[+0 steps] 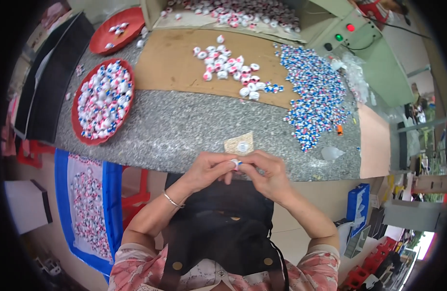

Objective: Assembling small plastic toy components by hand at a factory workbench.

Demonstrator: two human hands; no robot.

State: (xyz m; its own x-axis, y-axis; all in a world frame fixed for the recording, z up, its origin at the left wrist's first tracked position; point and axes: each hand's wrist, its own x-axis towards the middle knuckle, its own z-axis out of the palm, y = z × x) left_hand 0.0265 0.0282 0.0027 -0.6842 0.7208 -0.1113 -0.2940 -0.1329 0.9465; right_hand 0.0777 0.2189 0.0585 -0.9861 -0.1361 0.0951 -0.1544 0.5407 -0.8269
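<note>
Close to the table's front edge, my left hand (pixel 207 170) and my right hand (pixel 268 172) meet fingertip to fingertip. Pinched between them is a small white-and-blue plastic piece (pixel 238 164), mostly covered by the fingers. Just beyond the fingers lies a tan pad (pixel 231 145) with a round whitish spot (pixel 243 146) on it. To the right spreads a big heap of tiny blue-and-white parts (pixel 316 87). Farther off, a loose group of white-and-pink rounded pieces (pixel 223 63) rests on a brown cardboard sheet (pixel 170 58).
At left stand a red basin (pixel 77 116) full of rounded pieces and a second red basin (pixel 98 43). A blue bin (pixel 62 194) sits below the table. A pale green machine housing (pixel 383 72) with buttons borders the right. A whitish translucent piece (pixel 332 153) lies near the edge.
</note>
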